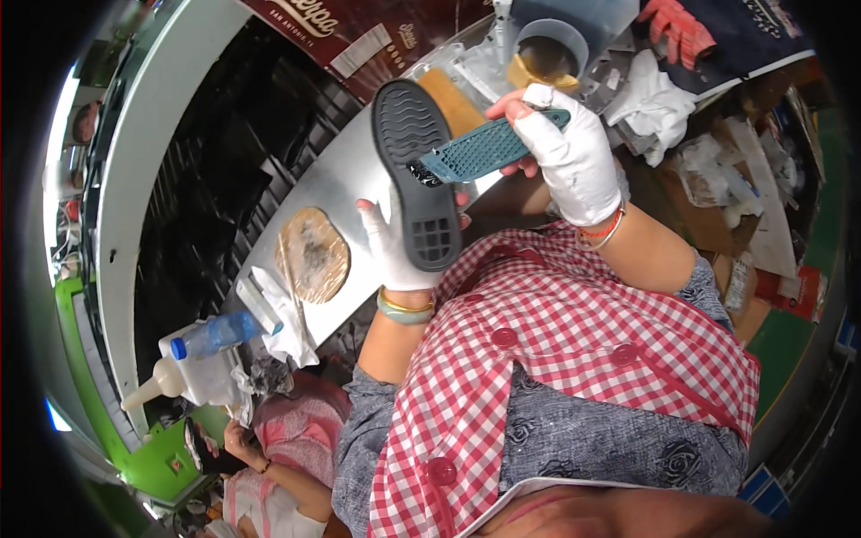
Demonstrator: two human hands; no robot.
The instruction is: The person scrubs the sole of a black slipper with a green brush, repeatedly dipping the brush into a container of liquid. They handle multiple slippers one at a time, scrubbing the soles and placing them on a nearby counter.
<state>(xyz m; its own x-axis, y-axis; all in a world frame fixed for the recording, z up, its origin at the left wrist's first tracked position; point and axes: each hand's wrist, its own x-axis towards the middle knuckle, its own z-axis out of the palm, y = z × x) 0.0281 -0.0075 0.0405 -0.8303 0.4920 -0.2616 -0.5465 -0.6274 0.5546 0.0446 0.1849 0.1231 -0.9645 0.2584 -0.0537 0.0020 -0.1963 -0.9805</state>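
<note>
A black shoe sole (408,134) stands tilted above the table, its ridged tread side in view. My left hand (395,247), in a white glove with bare fingertips, grips it from behind near the heel; some of those fingers are hidden. My right hand (569,152), gloved likewise, is closed on a flat teal tool (484,150) with a studded, net-like surface. The tool's end reaches the middle of the sole, beside a glossy black patch. Whether the end presses on the sole or just hovers over it, I cannot tell.
A plastic-wrapped round pad (314,255) lies on the pale table (359,296). A blue-capped bottle (215,334) and a white nozzle bottle (166,381) sit at left. A cup (549,56) stands at the back, near a red glove (677,34). Another person's arm (287,484) shows lower left.
</note>
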